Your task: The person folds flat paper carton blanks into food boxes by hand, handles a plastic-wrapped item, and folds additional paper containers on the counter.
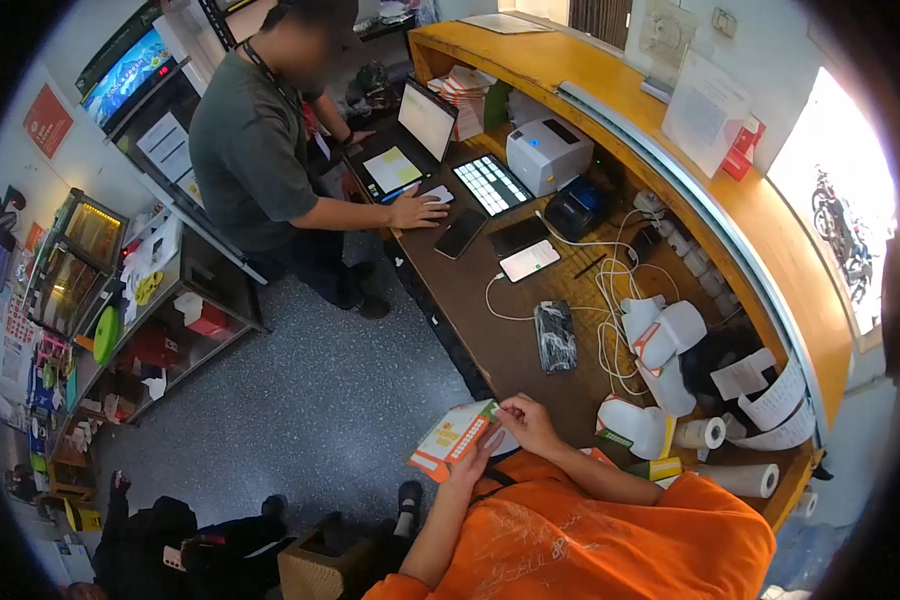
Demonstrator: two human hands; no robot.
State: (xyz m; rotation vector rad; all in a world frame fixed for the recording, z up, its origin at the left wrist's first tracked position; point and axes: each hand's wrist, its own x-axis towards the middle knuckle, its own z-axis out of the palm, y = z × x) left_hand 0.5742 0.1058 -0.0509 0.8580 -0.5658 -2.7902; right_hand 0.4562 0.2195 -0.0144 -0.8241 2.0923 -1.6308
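Carton (pixel 453 436) — orange end lower-left, long axis diagonal | left hand (pixel 477 456), right hand (pixel 529 424) gripping it

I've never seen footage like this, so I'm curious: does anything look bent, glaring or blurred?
In the head view, the wooden ledge bows and corners go black; the window glares mostly white; the standing person's head is blurred; the paper box in the left hand looks fairly clear.

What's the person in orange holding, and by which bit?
A printed carton. The left hand holds its side nearest the orange shirt; the right hand is at its green end, though whether it grips is unclear.
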